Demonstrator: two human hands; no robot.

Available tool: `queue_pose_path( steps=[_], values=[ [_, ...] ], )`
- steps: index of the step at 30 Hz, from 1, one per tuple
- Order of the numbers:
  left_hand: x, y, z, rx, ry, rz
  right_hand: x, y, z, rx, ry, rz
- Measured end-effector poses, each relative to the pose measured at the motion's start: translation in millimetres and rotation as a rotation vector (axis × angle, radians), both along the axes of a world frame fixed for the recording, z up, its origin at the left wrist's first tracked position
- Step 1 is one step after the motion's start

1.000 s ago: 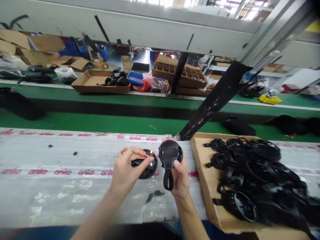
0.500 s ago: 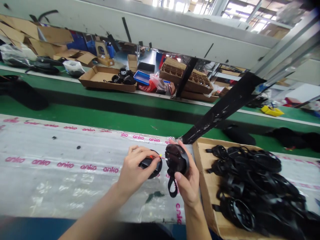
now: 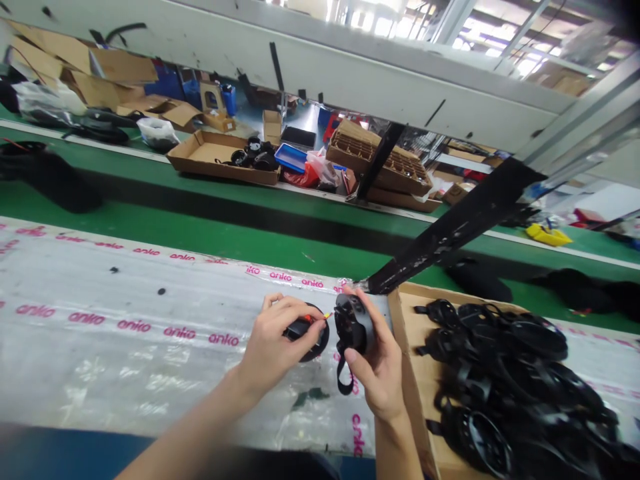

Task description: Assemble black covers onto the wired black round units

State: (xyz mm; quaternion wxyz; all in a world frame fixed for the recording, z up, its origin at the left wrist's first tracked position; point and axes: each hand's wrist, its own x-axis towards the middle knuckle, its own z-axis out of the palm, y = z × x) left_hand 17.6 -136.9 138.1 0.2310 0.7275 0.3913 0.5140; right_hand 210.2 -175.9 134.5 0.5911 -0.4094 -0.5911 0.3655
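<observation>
My left hand (image 3: 273, 350) presses a round black disc part (image 3: 311, 335) against the plastic-covered bench, fingers on a small black block with red and yellow wire ends. My right hand (image 3: 379, 363) grips a round black housing (image 3: 354, 323) tilted edge-on, close beside the disc. A black strap loop (image 3: 344, 377) hangs down from the housing.
A cardboard tray (image 3: 411, 383) at my right holds several black strapped housings (image 3: 505, 373). A black slanted post (image 3: 450, 230) rises behind my hands. A green conveyor (image 3: 200, 230) runs beyond the bench, with cardboard boxes (image 3: 220, 157) and a blue tray (image 3: 293, 158) on its far side.
My right hand turned the housing from face-on to edge-on and brought it closer to the disc. My left hand stayed on the disc. The view shifted slightly right.
</observation>
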Motion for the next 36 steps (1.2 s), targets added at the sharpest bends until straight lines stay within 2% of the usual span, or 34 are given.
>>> queue_pose_path(
  steps=[10,14,18,20,24,27,32,34,36],
  values=[
    [-1,0,-2.1,-0.033,-0.034,-0.024,-3,-4,-4.5,-0.049,0.096,-0.021],
    [-4,3,-1.7,0.007,-0.020,-0.066,0,-1,1.3,-0.066,0.001,0.096],
    [-10,12,-0.8,0.031,0.044,-0.177,8,5,11.7,-0.112,0.027,0.195],
    [-11,15,0.3,0.030,0.068,-0.193,10,8,16.1,-0.113,-0.013,0.247],
    [-12,13,3.7,0.051,0.085,-0.152,12,8,18.6,-0.118,-0.131,0.268],
    [-15,4,3.4,0.003,0.060,-0.109,11,4,17.5,-0.169,-0.066,0.212],
    [-14,-8,-8.9,-0.213,-0.191,0.011,3,-7,13.9,-0.201,0.040,0.165],
    [-9,-8,-12.6,-0.237,-0.293,0.040,-3,-10,10.0,-0.186,0.078,0.133],
    [-3,-6,-12.9,-0.199,-0.301,0.028,-8,-12,5.2,-0.162,0.133,0.097]
  ],
)
